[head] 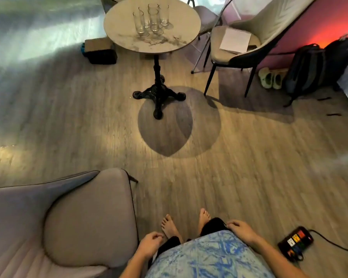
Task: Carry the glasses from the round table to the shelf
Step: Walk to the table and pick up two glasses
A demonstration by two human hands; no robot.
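Several tall clear glasses [150,20] stand upright in a cluster on the round grey table [181,40] at the top centre, well ahead of me across the wooden floor. My left hand [150,244] hangs by my left hip with its fingers loosely curled and nothing in it. My right hand [242,230] rests at my right hip, fingers curled at the edge of my dark shorts. Both hands are far from the glasses. No shelf is in view.
The table stands on a black cast-iron pedestal [159,93]. A beige chair [247,37] with papers on its seat stands right of it, backpacks [317,67] and shoes beyond. A grey armchair [72,223] is at my left, a power strip [295,242] with its cable at my right.
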